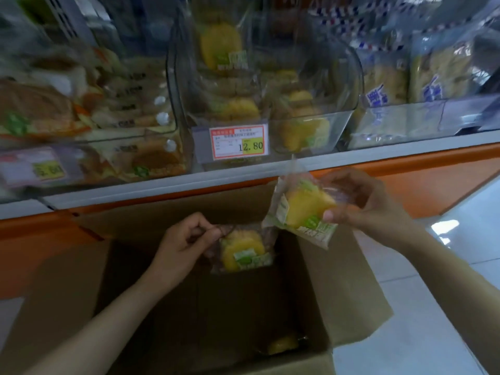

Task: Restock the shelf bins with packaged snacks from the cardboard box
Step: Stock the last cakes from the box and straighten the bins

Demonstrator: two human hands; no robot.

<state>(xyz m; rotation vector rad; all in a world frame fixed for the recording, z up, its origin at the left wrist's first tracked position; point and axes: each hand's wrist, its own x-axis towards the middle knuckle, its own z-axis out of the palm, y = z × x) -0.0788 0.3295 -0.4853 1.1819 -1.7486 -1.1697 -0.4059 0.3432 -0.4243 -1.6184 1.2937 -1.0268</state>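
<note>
Over the cardboard box (341,282), pinched at its top edge by the left hand (186,247): a snack packet (243,253). Higher, just below the shelf (378,152), clamped in the right hand (371,209): a second packet (304,212). On the box floor: a third packet (282,345).

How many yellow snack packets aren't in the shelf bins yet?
3: a packet pinched by the left hand, a second packet in the right hand, a third packet on the cardboard box floor. More may hide in its shadows.
</note>
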